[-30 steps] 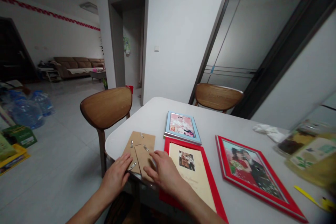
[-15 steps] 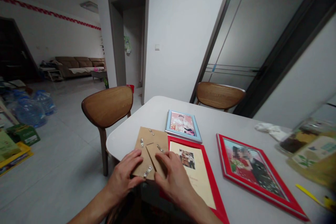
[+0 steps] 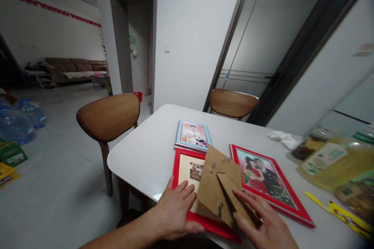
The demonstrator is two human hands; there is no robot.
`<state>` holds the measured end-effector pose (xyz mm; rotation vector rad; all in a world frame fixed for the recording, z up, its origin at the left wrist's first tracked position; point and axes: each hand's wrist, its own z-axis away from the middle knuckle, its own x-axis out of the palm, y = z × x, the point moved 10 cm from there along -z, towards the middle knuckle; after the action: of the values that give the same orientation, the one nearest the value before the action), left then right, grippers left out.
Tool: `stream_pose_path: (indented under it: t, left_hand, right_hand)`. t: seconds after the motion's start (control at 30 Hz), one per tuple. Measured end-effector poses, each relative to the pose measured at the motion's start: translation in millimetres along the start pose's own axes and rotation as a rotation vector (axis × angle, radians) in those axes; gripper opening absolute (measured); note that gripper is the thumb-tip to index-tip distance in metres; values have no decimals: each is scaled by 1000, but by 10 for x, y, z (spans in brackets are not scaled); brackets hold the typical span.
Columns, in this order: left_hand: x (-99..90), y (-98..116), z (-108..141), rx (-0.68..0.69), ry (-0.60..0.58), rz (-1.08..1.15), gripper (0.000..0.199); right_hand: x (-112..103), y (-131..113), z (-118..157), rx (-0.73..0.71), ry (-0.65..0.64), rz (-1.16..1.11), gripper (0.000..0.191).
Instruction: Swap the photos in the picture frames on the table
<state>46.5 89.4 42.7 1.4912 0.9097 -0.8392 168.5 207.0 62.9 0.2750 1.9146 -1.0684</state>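
On the white table the red-framed picture lies at the right, beside a second red frame bearing a cream sheet. Over that sheet the brown backing board tilts; whether its shadowed lower edge touches the frame is hard to tell. Beyond lies the blue-framed picture. The right hand pinches the board's flap; the left hand rests spread on the second red frame, gripping nothing. Metal clips dot the board
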Motion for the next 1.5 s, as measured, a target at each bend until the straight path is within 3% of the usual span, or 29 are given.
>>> stream_pose_path:
  t: [0.2,0.37,0.47,0.7,0.9,1.17,1.33,1.5]
  left_hand:
    - [7,-126,78,-125,7,14,80]
    - [-109,-413,251,-229,128,15,77]
    - [-123,-463,303,-191,164,23,77]
    - [75,-316,230,-86,85,8,71]
    - [73,-292,206,-65,76,-14,61]
    - [23,-275,199,-94,99,-17,48]
    - [49,-285,208,-105,98,-13,41]
    - [33,-294,202,-118,110,-25,40]
  right_hand:
    - [429,-224,-3,-82,-177,-17,42]
    - [549,-337,-84,-150,-237,44,43]
    - [614,-383,-112,-174,-255,87,42]
    - [787,-492,-142,-217,-247,134,43]
    - [815,-499,-105,-330,-142,219,36]
    - [736,-633,-3,-465,-95,269,28]
    - [727,-912,242,-673,-174,144,22]
    - [747,-947,322,-700,-218,140,22]
